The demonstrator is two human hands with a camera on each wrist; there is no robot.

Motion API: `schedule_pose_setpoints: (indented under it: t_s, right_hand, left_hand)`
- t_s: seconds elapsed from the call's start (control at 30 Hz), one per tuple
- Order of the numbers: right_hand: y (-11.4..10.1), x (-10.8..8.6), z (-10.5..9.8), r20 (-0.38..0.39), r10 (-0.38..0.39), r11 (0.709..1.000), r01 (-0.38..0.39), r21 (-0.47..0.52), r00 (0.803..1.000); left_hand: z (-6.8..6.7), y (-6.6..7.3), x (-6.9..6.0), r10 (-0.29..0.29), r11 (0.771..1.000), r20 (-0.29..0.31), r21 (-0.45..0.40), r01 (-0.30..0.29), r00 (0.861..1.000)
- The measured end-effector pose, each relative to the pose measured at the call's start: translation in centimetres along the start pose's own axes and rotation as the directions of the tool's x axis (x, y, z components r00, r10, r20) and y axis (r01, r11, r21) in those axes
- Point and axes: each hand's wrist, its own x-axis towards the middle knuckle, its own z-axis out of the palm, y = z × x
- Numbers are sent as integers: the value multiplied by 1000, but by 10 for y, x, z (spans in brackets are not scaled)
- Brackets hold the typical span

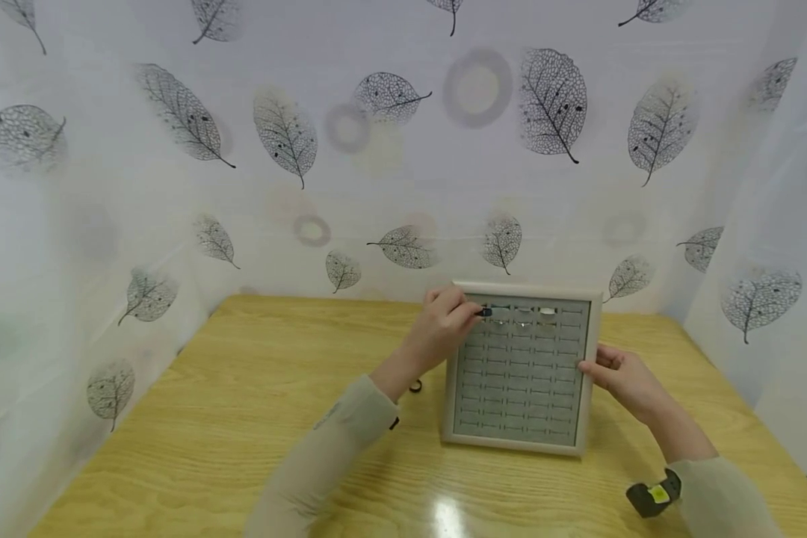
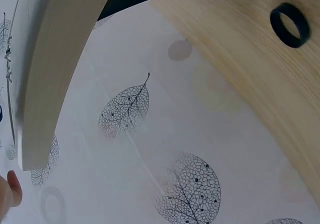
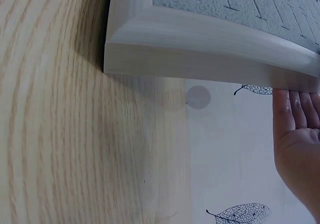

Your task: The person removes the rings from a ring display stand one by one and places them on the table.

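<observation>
The black ring point(image 1: 486, 312) is found near the upper left corner of the display board, right of centre in the head view. My left grip point(image 1: 444, 317) is together on it, thumb and fingers pinching it against the front of the board. The display board point(image 1: 518, 403) stands nearly upright, its pale frame point(image 1: 449, 396) surrounding grey padding cut with rows of short slots. To the right of the black ring, several silver rings point(image 1: 547, 311) sit in the top two rows; the rows below show bare slots. My right grip point(image 1: 622, 381) is clamped on the right side of the frame, thumb on the front face, fingers behind; the right wrist view shows those fingers along the frame at the right of the picture.

A second black ring point(image 2: 290, 25) rests on the wood-grain surface point(image 1: 296, 373), just left of the board in the head view and at the upper right of the left wrist view. My sleeves point(image 1: 336, 448) are light; a dark device point(image 1: 654, 497) is at the right cuff, lower right. A leaf-print cloth point(image 1: 403, 172) hangs behind.
</observation>
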Motion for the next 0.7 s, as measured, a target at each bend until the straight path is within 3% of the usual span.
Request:
schedule_pose_setpoints:
  t_s: [0.17,0.43,0.7]
  right_hand:
    - [1,-1,-1,5,-12,1000,12,20,1000]
    - [1,-1,-1,1,-25,1000,25,12,1000]
    - [-2,-2,1,8,-34,998,33,59,999]
  left_hand:
    - [-15,-5,-12,36,999,1,-5,-36,999]
    - [-39,-21,-46,48,999,39,17,-49,998]
    - [-49,-30,-71,81,994,127,65,-90,989]
